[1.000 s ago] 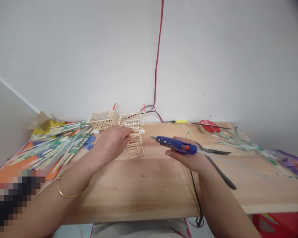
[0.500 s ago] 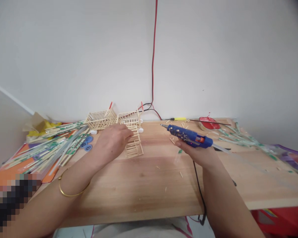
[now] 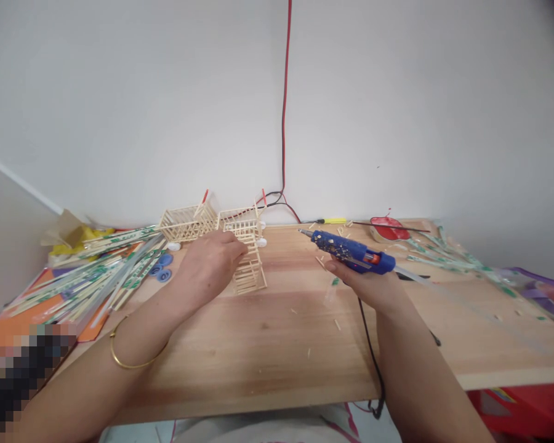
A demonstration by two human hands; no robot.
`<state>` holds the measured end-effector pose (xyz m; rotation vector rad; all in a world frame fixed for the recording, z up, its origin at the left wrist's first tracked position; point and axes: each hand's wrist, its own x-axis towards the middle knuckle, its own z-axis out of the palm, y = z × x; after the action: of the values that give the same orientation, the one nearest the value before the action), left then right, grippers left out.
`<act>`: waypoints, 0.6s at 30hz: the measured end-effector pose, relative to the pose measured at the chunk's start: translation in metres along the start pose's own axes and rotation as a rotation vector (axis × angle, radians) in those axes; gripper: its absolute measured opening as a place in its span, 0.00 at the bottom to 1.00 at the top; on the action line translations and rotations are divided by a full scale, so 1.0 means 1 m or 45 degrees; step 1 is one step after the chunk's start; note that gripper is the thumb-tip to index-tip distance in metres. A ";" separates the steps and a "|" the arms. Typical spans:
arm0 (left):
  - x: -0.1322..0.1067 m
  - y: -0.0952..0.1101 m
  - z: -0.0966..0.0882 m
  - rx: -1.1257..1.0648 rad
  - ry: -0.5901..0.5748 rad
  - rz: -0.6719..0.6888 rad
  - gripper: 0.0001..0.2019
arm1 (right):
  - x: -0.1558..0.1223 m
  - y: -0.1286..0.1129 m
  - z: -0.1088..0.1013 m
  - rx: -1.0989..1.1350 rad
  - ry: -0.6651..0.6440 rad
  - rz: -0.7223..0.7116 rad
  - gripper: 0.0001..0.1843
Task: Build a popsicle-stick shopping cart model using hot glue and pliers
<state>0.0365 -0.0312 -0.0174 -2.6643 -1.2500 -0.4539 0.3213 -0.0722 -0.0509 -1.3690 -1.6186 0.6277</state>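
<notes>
My right hand [image 3: 369,284] is wrapped round a blue glue gun [image 3: 351,251], its nozzle pointing left above the table. A clear glue stick [image 3: 413,275] pokes out of its back end. My left hand [image 3: 215,258] is closed on a small frame of thin wooden sticks [image 3: 248,274], which lies on the table; the fingertips partly hide where they grip. Just behind it stands a stick cart [image 3: 240,216] with white wheels and a red-tipped handle. Another stick cart [image 3: 184,223] is to the left of that, partly behind my left hand.
Wrapped sticks [image 3: 115,271] are heaped at the left beside several blue wheels [image 3: 164,264]. A red-topped tape roll [image 3: 388,229], a yellow-handled tool [image 3: 335,221] and more wrappers [image 3: 457,258] lie at the back right. The gun's black cord [image 3: 368,338] hangs over the front edge.
</notes>
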 end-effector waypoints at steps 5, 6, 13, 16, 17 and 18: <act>0.000 0.000 0.002 -0.022 -0.017 0.012 0.12 | 0.000 -0.005 0.000 -0.015 0.004 0.019 0.14; 0.000 0.000 0.002 -0.026 -0.017 0.009 0.12 | 0.000 -0.005 0.001 -0.011 0.006 0.026 0.14; -0.004 -0.007 -0.010 -0.228 0.065 -0.102 0.09 | 0.000 -0.006 0.003 0.053 0.026 -0.008 0.16; -0.011 -0.014 -0.017 -0.329 0.194 -0.281 0.09 | -0.001 -0.007 0.001 0.007 -0.008 -0.011 0.15; -0.014 -0.015 -0.018 -0.349 0.218 -0.327 0.09 | -0.001 -0.006 0.001 -0.017 -0.024 -0.010 0.15; -0.017 -0.016 -0.018 -0.366 0.229 -0.355 0.09 | 0.000 -0.006 0.000 -0.048 -0.039 -0.004 0.14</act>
<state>0.0100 -0.0379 -0.0059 -2.5979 -1.6106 -0.9575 0.3184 -0.0740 -0.0464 -1.3896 -1.6639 0.6218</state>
